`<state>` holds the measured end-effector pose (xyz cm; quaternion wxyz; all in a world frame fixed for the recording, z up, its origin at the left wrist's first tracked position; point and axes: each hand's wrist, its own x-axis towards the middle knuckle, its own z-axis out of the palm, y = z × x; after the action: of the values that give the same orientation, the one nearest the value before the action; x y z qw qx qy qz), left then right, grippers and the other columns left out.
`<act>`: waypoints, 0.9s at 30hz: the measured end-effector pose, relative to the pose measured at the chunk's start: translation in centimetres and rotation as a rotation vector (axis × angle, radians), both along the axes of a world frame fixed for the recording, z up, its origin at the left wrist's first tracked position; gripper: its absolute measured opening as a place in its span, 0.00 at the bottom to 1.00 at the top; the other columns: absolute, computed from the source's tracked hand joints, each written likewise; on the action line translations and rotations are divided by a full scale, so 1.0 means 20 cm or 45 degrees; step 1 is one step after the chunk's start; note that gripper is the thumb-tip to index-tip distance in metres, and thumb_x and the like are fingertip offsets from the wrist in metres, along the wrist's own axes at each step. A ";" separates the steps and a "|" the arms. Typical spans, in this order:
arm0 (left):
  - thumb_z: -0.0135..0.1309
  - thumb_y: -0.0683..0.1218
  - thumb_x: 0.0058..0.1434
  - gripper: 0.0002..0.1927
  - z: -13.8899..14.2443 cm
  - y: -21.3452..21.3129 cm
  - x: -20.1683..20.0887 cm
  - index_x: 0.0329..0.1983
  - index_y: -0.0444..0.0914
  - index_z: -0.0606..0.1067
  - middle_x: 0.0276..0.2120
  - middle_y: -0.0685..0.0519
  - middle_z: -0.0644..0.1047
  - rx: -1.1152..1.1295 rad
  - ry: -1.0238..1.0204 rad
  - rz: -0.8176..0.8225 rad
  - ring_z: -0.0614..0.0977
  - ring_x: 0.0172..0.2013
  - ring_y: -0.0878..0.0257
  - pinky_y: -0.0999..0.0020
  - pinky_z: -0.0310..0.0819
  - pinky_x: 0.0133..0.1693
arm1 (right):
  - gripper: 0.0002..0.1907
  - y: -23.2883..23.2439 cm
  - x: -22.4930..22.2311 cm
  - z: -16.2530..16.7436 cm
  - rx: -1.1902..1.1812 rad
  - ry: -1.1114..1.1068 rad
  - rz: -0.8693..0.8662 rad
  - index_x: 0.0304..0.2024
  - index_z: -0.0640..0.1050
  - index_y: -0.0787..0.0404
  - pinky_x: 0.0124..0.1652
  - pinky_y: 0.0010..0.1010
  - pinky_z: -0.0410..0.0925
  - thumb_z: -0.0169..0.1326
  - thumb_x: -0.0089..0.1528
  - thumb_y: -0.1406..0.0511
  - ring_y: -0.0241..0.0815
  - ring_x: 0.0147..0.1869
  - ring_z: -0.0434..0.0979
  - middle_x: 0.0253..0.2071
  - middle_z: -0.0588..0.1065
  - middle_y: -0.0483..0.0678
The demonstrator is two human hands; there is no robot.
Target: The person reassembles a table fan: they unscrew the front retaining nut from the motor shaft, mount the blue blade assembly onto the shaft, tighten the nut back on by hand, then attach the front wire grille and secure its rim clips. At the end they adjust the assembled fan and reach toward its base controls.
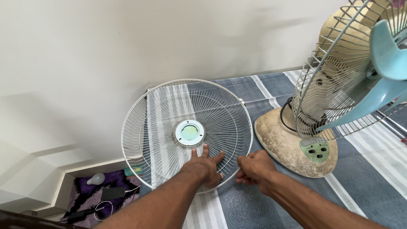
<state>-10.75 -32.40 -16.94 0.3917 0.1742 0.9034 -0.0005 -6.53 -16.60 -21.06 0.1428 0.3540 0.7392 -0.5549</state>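
Note:
A white round wire fan guard [161, 123] with a pale green centre disc [189, 132] lies on a blue-grey striped cloth [373, 178], partly leaning toward the wall. My left hand [205, 167] rests flat on the guard's lower wires, fingers spread. My right hand [254, 167] pinches the guard's rim at its lower right edge. To the right stands a table fan [339, 85] with light blue blades [388, 63], its rear cage still on and its front uncovered, on a dirty cream base [284, 144] with green buttons [316, 150].
A cream wall [127, 46] runs behind the guard. A black cord [285, 116] loops by the fan base. Below left, a gap holds a purple patterned mat [82, 193], a light bulb [96, 179], a dark flat device [112, 193] and cables.

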 end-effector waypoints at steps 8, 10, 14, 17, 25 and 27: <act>0.48 0.63 0.68 0.43 -0.02 0.00 -0.02 0.78 0.71 0.36 0.79 0.52 0.27 0.009 -0.003 -0.010 0.33 0.76 0.40 0.34 0.49 0.71 | 0.18 0.02 0.06 -0.01 -0.147 -0.182 0.044 0.40 0.73 0.62 0.24 0.33 0.67 0.50 0.66 0.54 0.45 0.25 0.77 0.29 0.78 0.52; 0.48 0.63 0.68 0.43 -0.03 0.00 -0.02 0.78 0.71 0.36 0.79 0.52 0.26 0.008 -0.010 -0.005 0.32 0.76 0.40 0.34 0.49 0.71 | 0.18 0.04 0.05 -0.04 -0.154 -0.175 0.105 0.38 0.74 0.62 0.23 0.31 0.65 0.50 0.66 0.53 0.43 0.23 0.76 0.28 0.79 0.51; 0.46 0.63 0.68 0.43 -0.06 -0.01 -0.03 0.78 0.71 0.35 0.79 0.52 0.27 0.019 -0.009 -0.027 0.33 0.76 0.39 0.34 0.50 0.70 | 0.15 0.07 0.04 -0.13 -0.151 0.043 0.119 0.31 0.76 0.63 0.23 0.30 0.66 0.55 0.62 0.57 0.39 0.21 0.74 0.23 0.78 0.50; 0.45 0.64 0.68 0.42 -0.06 -0.02 -0.05 0.78 0.72 0.35 0.79 0.51 0.27 0.025 -0.004 -0.042 0.33 0.76 0.38 0.35 0.51 0.70 | 0.15 0.07 0.04 -0.20 -0.155 0.219 0.077 0.25 0.75 0.63 0.22 0.31 0.65 0.57 0.61 0.59 0.39 0.19 0.70 0.20 0.73 0.48; 0.42 0.65 0.69 0.41 -0.05 -0.01 -0.08 0.77 0.73 0.34 0.79 0.52 0.26 -0.005 -0.032 -0.065 0.32 0.76 0.38 0.32 0.52 0.69 | 0.18 0.00 0.02 -0.11 0.064 0.152 -0.018 0.19 0.73 0.62 0.20 0.34 0.60 0.59 0.60 0.60 0.39 0.16 0.65 0.15 0.69 0.46; 0.42 0.65 0.69 0.40 -0.05 0.00 -0.08 0.77 0.74 0.34 0.78 0.53 0.26 -0.016 -0.053 -0.049 0.30 0.76 0.39 0.31 0.53 0.68 | 0.19 -0.02 0.00 -0.03 0.231 -0.001 0.016 0.18 0.73 0.61 0.20 0.35 0.60 0.61 0.61 0.59 0.39 0.17 0.65 0.16 0.69 0.45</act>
<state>-12.27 -32.43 -17.87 0.4114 0.1890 0.8916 -0.0102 -6.46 -16.96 -21.67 0.1138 0.3609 0.7886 -0.4846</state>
